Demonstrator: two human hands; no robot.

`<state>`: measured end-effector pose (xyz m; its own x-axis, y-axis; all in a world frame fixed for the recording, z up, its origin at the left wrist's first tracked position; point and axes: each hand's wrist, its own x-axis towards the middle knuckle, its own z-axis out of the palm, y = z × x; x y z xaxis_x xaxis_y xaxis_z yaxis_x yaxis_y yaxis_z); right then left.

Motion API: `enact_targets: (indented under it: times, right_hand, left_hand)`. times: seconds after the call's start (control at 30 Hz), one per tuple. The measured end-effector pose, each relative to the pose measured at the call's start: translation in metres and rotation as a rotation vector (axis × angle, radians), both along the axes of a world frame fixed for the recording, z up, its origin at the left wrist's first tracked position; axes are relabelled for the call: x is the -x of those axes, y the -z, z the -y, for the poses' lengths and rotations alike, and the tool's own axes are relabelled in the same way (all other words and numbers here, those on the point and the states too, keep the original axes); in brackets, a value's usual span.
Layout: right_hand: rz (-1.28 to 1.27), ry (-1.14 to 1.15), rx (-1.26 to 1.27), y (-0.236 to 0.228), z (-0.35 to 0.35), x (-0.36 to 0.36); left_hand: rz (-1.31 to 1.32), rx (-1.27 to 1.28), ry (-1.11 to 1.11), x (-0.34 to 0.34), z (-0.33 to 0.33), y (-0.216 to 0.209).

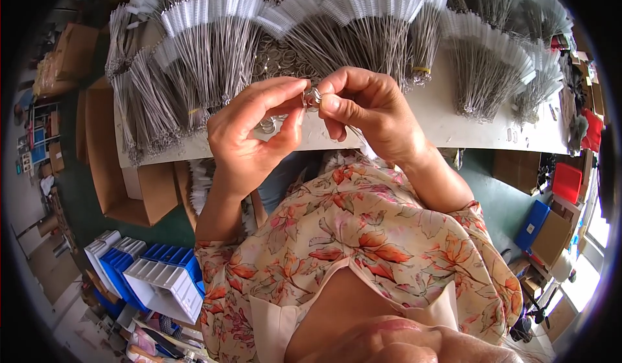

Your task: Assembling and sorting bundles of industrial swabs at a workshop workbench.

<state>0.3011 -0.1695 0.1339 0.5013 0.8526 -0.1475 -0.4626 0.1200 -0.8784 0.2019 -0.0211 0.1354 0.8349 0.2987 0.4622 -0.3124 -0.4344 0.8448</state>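
Both hands meet above the near edge of the table. My left hand (249, 133) pinches the left side of a small metal ring (307, 99) between thumb and fingertips. Close against it, my right hand (379, 113) is closed, its thumb and forefinger gripping shiny metal loops. From under that hand a thin wire runs down to the white bristles of a tube brush (367, 147); the fingers partly hide how the ring and the wire end meet. More loose metal rings (267, 126) lie on the table behind my left hand, with a heap of rings (275, 62) farther back.
Thick bundles of wire-handled brushes (210, 45) cover the back of the white table (431, 120), with more bundles (489, 71) at right. An open cardboard box (123, 162) stands at left, above blue and white plastic bins (162, 279). A red stool-like object (567, 181) is at right.
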Motion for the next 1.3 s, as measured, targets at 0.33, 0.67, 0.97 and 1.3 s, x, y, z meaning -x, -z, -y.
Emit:
enact_targets:
  times: [0.33,0.67,0.97,1.3]
  right_hand:
    - [0.054,-0.013,0.040,0.003,0.001,-0.005]
    - [0.384,-0.150,0.289,-0.010,0.001,-0.014]
    - [1.297,0.081,0.385,0.074,0.024,0.023]
    - [1.696,0.025,0.179,0.112,0.025,0.020]
  left_hand:
    - [0.010,-0.032,0.021,-0.005,0.001,0.002]
    - [-0.109,0.048,0.170,-0.006,-0.017,0.002]
    - [-0.574,0.093,-0.046,0.021,-0.080,0.031]
    - [-1.067,-0.196,-0.830,0.092,-0.289,0.094]
